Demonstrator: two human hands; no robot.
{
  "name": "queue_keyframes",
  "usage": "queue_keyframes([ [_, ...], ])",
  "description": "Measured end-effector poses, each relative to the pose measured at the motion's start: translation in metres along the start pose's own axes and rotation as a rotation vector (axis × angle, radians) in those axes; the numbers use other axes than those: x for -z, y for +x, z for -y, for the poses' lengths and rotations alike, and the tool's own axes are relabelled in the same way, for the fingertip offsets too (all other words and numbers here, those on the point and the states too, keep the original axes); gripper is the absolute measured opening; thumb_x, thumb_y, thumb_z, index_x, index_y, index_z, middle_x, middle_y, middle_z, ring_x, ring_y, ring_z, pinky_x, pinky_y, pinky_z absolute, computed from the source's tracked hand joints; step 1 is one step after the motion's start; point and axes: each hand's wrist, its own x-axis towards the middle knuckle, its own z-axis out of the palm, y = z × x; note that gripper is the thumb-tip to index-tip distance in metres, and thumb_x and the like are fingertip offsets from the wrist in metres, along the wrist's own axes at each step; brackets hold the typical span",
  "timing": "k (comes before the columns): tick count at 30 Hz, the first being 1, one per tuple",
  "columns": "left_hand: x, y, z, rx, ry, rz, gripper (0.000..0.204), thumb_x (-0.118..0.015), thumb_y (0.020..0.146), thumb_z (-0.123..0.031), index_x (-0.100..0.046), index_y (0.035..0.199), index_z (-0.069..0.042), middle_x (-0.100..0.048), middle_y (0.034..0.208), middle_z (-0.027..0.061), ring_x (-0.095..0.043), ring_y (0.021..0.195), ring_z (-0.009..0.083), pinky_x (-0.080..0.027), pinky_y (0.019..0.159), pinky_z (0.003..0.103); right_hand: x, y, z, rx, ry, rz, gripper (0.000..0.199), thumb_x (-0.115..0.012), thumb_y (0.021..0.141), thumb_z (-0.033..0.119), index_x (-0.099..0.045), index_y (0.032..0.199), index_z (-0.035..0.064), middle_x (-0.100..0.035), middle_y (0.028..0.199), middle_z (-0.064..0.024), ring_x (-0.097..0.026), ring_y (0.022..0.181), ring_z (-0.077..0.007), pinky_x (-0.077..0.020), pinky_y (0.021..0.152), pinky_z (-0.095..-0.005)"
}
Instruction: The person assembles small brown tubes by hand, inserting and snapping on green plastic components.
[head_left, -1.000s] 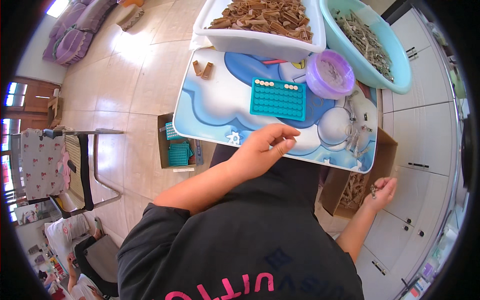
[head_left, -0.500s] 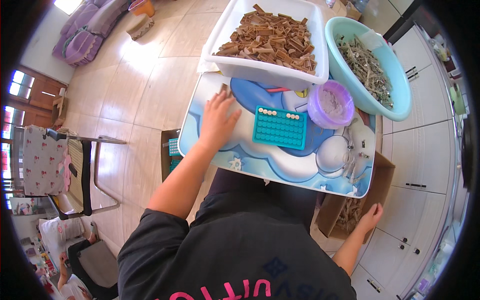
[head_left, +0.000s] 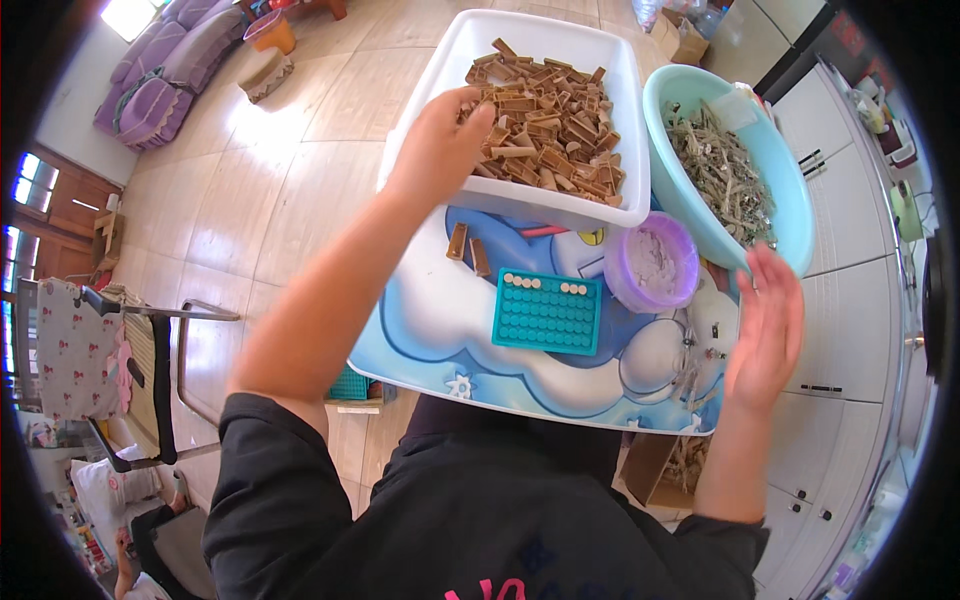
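**Left hand (head_left: 432,145) beyond the teal tray (head_left: 546,322), right hand (head_left: 766,335) off to its right**

The left arm stretches forward, its bare forearm (head_left: 335,270) slanting past the tray's left side, the fingers (head_left: 456,98) bent at the far end. The right forearm (head_left: 737,460) rises to the right of the tray, well apart from it; that hand's fingers (head_left: 772,280) are extended, pointing away from the body, slightly blurred.

Home: purple sofa (head_left: 188,62), tiled floor (head_left: 215,215), white cabinets (head_left: 850,350) along wall.
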Motion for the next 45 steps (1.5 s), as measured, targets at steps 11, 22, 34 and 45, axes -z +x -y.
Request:
queue_keyframes([
  [11, -0.032, 0.103, 0.019, 0.353, 0.235, 0.329, 0.060, -0.042, 0.090, -0.050, -0.056, 0.114, 0.003, -0.060, 0.108, 0.0192, -0.056, 0.102, 0.0275, -0.041, 0.087, 0.039, -0.156, 0.184, -0.112, -0.302, -0.638, 0.443, 0.057, -0.045, 0.090, 0.047, -0.048, 0.123, 0.0011, -0.054, 0.118, -0.0186, -0.052, 0.108, -0.0308, -0.0388, 0.094, -0.0365],
  [22, -0.037, 0.112, 0.035, 0.561, 0.143, 0.362, 0.070, -0.040, 0.089, -0.055, -0.050, 0.122, 0.005, -0.048, 0.126, 0.0238, -0.047, 0.117, 0.0344, -0.036, 0.096, 0.043, -0.189, 0.210, -0.128, -0.776, -0.815, 0.458, 0.081, -0.040, 0.082, 0.069, -0.032, 0.138, 0.0108, -0.034, 0.141, -0.0161, -0.039, 0.125, -0.0317, -0.0341, 0.097, -0.0490],
  [34, -0.067, 0.122, 0.064, 0.493, 0.061, 0.330, 0.067, -0.030, 0.092, -0.052, -0.050, 0.122, 0.003, -0.051, 0.124, 0.0213, -0.048, 0.117, 0.0336, -0.035, 0.098, 0.041, -0.183, 0.200, -0.149, -0.931, -0.463, 0.387, 0.083, -0.041, 0.079, 0.073, -0.028, 0.141, 0.0192, -0.030, 0.143, -0.0123, -0.032, 0.127, -0.0345, -0.0304, 0.097, -0.0515],
  [45, -0.067, 0.123, 0.068, 0.567, 0.130, 0.307, 0.064, -0.025, 0.093, -0.050, -0.049, 0.125, 0.001, -0.050, 0.126, 0.0214, -0.046, 0.119, 0.0341, -0.034, 0.099, 0.042, -0.194, 0.185, -0.131, -0.823, -0.427, 0.606, 0.083, -0.037, 0.080, 0.072, -0.026, 0.142, 0.0177, -0.026, 0.146, -0.0125, -0.024, 0.133, -0.0305, -0.0203, 0.104, -0.0519],
])
